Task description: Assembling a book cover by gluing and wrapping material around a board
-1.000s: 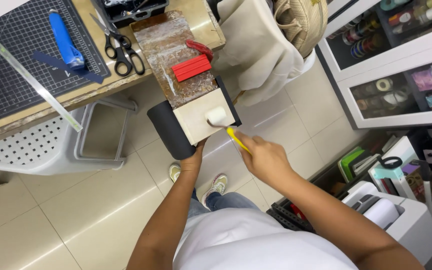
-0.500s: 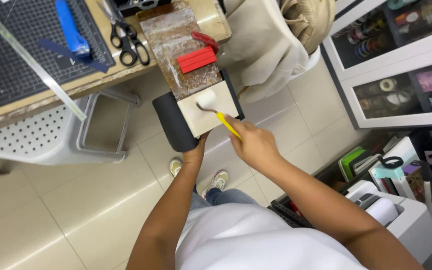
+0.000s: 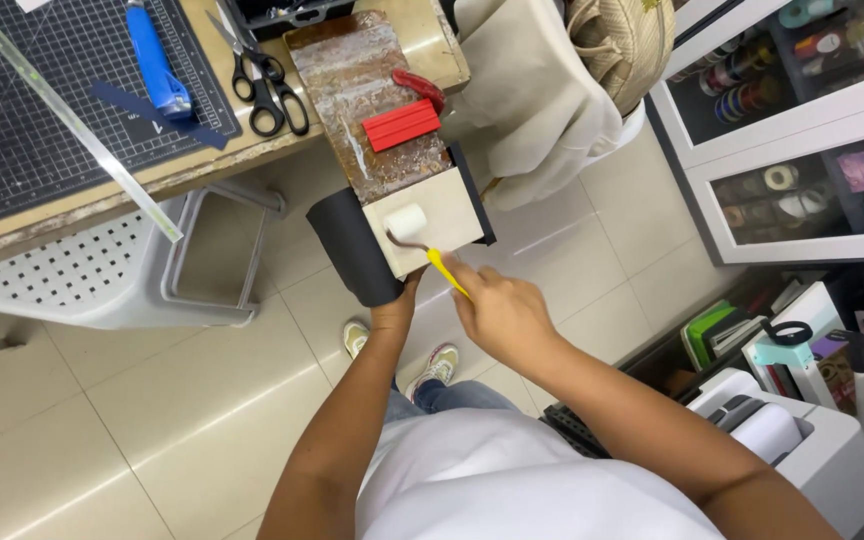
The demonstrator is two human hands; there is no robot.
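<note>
Centre frame, at the tabletop [image 3: 252, 160] edge: right hand [image 3: 502, 315] grips yellow-handled small white foam roller [image 3: 407, 222] on cream card panel [image 3: 427, 222], coating apparently partial; left hand [image 3: 394, 310] holds the black backing sheet [image 3: 347, 245] beneath.

The roller [image 3: 407, 222] has a soft-looking, matt white sleeve, a thin metal frame and a glossy yellow plastic handle. It rests on a smooth, matt cream board [image 3: 437, 215] wrapped beneath by matt black sheet [image 3: 347, 245], paper or card. The tray [image 3: 357, 95] beyond looks like worn wood under a shiny, streaked film. A red plastic block [image 3: 404, 124] lies on it, ribbed and slightly glossy. The scissors [image 3: 264, 85] have metal blades and black plastic grips. The cutting mat [image 3: 32, 110] is matt and dark.
</note>
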